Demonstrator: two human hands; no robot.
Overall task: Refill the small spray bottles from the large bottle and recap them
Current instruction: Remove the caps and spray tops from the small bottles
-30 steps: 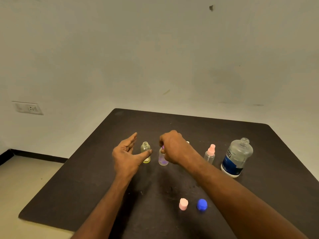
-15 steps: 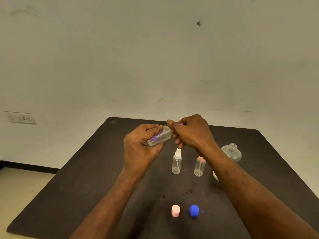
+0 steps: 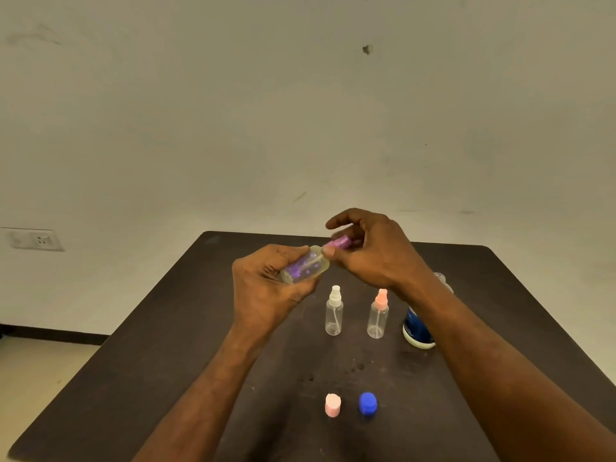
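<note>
Now the left hand (image 3: 266, 288) wraps its fingers round a small clear spray bottle (image 3: 305, 265), tilted in the air above the dark table (image 3: 166, 328), while the right hand (image 3: 370, 251) pinches its purple spray cap (image 3: 340, 243). Light, thin plastic, probably slick: grip the body firmly but don't crush it, and turn at the cap collar. Below stand a white-topped bottle (image 3: 334, 311) and a pink-topped one (image 3: 378, 315), with the large bottle (image 3: 416, 328) just beside, half hidden.

Dark rectangular table (image 3: 173, 355). Centre: clear white-nozzled spray bottle (image 3: 334, 311); just right, clear pink-nozzled bottle (image 3: 378, 315), then large blue-labelled bottle (image 3: 416, 331). Nearer: pink cap (image 3: 332, 405), blue cap (image 3: 368, 403).
</note>
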